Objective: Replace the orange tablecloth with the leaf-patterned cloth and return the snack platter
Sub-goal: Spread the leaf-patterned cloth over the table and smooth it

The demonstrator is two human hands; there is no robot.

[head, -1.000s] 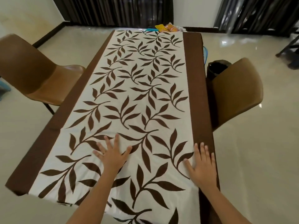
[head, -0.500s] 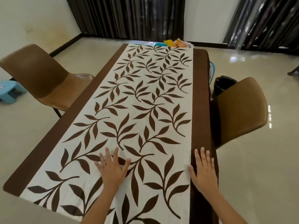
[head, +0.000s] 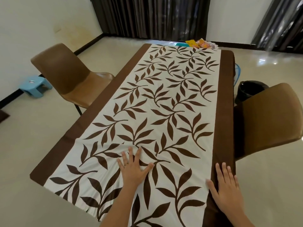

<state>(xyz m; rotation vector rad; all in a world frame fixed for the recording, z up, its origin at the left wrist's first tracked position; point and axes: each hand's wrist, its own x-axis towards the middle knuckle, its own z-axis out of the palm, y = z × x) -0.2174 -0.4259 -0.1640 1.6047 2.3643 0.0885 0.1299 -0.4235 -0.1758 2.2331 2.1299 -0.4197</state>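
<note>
The leaf-patterned cloth (head: 164, 102), cream with brown leaves and brown side bands, covers the whole table. My left hand (head: 133, 168) lies flat with spread fingers on the cream part near the front edge. My right hand (head: 227, 187) presses flat on the brown band at the front right edge. Snack packets (head: 200, 43), yellow and orange, show just beyond the table's far end, with a teal rim beside them. The orange tablecloth is not in view.
A brown chair (head: 65, 74) stands at the table's left, another brown chair (head: 268, 120) at its right. A black bin (head: 249, 89) sits behind the right chair. A small blue stool (head: 35, 85) is by the left wall. Dark curtains hang at the back.
The view has tilted upward, so more of the room shows. My right hand slid outward onto the brown band. My left hand stays flat on the cloth.
</note>
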